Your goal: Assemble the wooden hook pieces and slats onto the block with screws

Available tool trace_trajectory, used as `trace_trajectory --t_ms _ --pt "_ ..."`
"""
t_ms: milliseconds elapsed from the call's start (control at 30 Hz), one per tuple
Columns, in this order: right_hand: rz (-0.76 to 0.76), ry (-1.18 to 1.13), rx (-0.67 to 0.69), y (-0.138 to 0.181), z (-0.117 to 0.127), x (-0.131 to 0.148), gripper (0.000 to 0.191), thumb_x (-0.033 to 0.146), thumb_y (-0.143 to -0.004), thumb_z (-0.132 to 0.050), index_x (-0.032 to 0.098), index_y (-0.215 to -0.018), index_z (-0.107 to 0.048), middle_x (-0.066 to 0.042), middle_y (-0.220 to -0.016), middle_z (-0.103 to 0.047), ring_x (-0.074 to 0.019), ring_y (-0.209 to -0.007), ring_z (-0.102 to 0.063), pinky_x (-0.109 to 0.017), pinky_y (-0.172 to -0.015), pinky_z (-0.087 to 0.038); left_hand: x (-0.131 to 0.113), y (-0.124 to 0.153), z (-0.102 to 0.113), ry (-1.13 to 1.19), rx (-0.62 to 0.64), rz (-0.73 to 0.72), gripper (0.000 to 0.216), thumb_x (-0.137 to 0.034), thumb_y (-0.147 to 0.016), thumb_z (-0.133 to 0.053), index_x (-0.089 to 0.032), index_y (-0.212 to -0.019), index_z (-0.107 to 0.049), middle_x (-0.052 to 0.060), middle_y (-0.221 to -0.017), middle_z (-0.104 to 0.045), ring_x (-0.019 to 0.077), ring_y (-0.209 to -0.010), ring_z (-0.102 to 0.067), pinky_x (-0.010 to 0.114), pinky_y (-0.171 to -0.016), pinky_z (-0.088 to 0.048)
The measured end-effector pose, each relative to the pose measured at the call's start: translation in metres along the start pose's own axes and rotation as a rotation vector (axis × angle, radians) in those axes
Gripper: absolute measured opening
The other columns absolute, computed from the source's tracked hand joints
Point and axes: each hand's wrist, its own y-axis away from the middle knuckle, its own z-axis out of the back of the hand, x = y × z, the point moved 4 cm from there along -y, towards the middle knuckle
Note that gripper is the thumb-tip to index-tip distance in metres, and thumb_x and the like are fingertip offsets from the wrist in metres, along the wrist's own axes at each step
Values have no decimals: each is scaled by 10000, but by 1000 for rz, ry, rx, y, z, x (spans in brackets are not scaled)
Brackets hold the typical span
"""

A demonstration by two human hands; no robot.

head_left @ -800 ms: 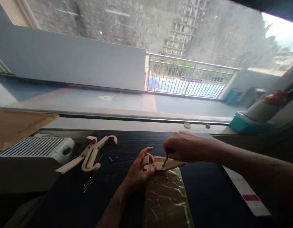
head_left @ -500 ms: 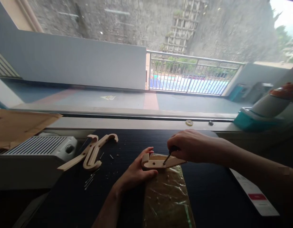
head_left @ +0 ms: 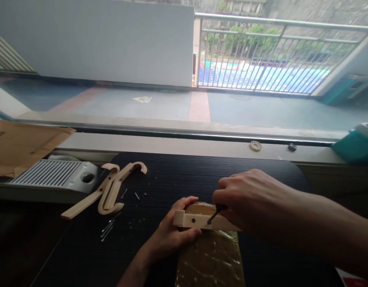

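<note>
My left hand (head_left: 172, 235) is wrapped round the left end of a pale wooden piece (head_left: 196, 220) with a small hole in its side, holding it on edge over a clear plastic bag (head_left: 210, 259). My right hand (head_left: 252, 197) is closed on a small dark-handled screwdriver (head_left: 215, 213) whose tip touches the wooden piece. Two more curved wooden pieces (head_left: 112, 191) lie together to the left on the black table (head_left: 160, 175). A few thin metal pins (head_left: 108, 229) lie just below them.
A white ribbed appliance (head_left: 52, 179) and a sheet of cardboard (head_left: 19, 143) sit at the left. On the window sill lie a small round yellow object (head_left: 255, 146) and a dark bit (head_left: 292, 147). A teal object (head_left: 355, 145) stands at the right edge.
The camera has tilted downward, so table and hands fill more of the view. The wooden piece has been turned onto its edge, and my right hand stays on it with the screwdriver.
</note>
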Motion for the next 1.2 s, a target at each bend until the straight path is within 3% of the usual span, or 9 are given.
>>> trace_trajectory --t_ms 200,433,533,900,1200 --pt "-22 -15 60 -5 6 2 146 146 -821 -509 171 -824 -653 -55 -774 -641 -129 -606 -582 -212 -496 -323 -12 3 0 14 -8 52 699 -287 -634 -725 -223 -1279 -463 73 -1279 -517 247 -1170 -483 364 -1016 -371" --pt "-106 -64 65 -6 6 -2 223 161 -856 -438 173 -869 -660 -79 -840 -658 -173 -717 -628 -235 -579 -405 -16 12 -3 -59 -232 93 688 -281 -580 -753 -195 -1217 -507 84 -1243 -540 247 -1170 -484 388 -1025 -362" --pt "-123 -86 66 -9 5 0 209 159 -839 -456 178 -872 -662 -75 -853 -659 -182 -747 -632 -240 -597 -410 -14 14 -5 -99 -259 102 660 -287 -586 -742 -187 -1197 -514 82 -1212 -559 238 -1149 -500 381 -1010 -379" --pt "-278 -165 156 -11 8 1 203 174 -832 -464 187 -858 -665 -63 -866 -643 -158 -812 -622 -233 -621 -377 -5 13 -6 -161 -142 144 711 -399 -605 -723 -230 -1247 -468 68 -1282 -515 241 -1188 -459 398 -1017 -351" --pt "-362 -191 170 -13 10 1 226 205 -840 -456 200 -893 -676 -58 -889 -648 -168 -838 -618 -250 -646 -376 -11 10 -3 -165 -55 168 686 -371 -633 -699 -222 -1260 -464 71 -1328 -472 241 -1232 -418 380 -1035 -329"
